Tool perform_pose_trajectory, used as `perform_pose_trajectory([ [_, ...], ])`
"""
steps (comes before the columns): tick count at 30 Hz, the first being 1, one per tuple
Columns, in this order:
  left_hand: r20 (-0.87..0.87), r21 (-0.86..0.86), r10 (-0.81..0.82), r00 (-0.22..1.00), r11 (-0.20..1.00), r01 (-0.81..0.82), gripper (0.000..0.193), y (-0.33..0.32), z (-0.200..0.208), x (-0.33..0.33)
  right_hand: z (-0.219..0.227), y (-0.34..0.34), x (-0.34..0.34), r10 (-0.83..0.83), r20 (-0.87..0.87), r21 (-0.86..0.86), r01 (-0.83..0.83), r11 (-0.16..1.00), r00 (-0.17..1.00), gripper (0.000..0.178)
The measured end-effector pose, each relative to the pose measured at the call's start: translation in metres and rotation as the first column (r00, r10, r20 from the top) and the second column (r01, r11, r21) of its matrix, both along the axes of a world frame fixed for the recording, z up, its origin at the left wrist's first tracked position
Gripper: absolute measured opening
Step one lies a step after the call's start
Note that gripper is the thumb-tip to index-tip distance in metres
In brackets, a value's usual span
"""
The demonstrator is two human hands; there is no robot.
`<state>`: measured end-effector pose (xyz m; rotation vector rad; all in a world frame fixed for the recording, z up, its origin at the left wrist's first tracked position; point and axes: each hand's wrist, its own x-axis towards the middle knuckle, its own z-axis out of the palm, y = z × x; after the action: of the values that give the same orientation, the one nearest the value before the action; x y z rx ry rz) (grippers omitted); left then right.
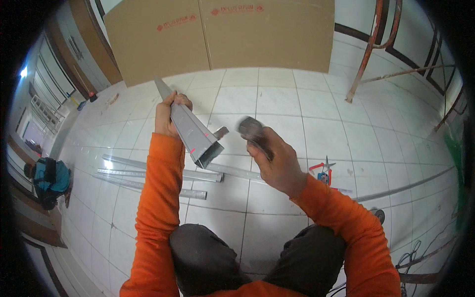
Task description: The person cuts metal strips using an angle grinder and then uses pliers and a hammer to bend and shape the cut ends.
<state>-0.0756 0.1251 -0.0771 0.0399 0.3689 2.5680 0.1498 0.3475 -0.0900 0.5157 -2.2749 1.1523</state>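
My left hand [170,111] is wrapped round a long grey metal channel [190,128], which slants from the upper left down toward me. Its hollow end faces me and has red marks close by. A small metal flap [221,132] sticks out to the right of that end. My right hand [282,163], to the right of the channel, grips a dark, blunt-ended tool [251,129]. Motion blurs the tool, so I cannot tell its exact kind; a gap shows between it and the flap.
Several metal channels [148,174] lie on the tiled floor beyond my knees. Red-handled snips [324,174] lie at right, near a small dark roll [378,216] and cables [410,257]. Brown boards [267,39] stand ahead; a rusty metal frame [365,59] stands at far right.
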Motion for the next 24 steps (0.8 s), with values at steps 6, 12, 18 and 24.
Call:
perform_pose_trajectory([
  [6,0.026,-0.016,0.076,0.997,0.997,-0.076,0.012,-0.004,0.005,-0.002,0.001,-0.004,-0.003,0.034,0.14,-0.121,-0.017,0.993,0.99,0.026],
  [12,-0.04,-0.105,0.323,0.946,0.94,-0.325,0.022,0.021,0.018,-0.005,0.001,0.01,0.006,0.026,0.459,-0.236,0.094,0.967,0.888,0.034],
  [18,-0.363,-0.177,0.52,0.773,0.777,-0.605,0.041,0.045,0.081,-0.009,0.013,0.023,0.02,0.341,0.667,-0.443,-0.015,0.896,0.662,0.043],
  [24,-0.421,-0.084,0.538,0.73,0.779,-0.622,0.032,0.058,0.164,0.015,0.056,0.029,0.029,0.631,0.525,-0.646,-0.214,0.733,0.571,0.063],
])
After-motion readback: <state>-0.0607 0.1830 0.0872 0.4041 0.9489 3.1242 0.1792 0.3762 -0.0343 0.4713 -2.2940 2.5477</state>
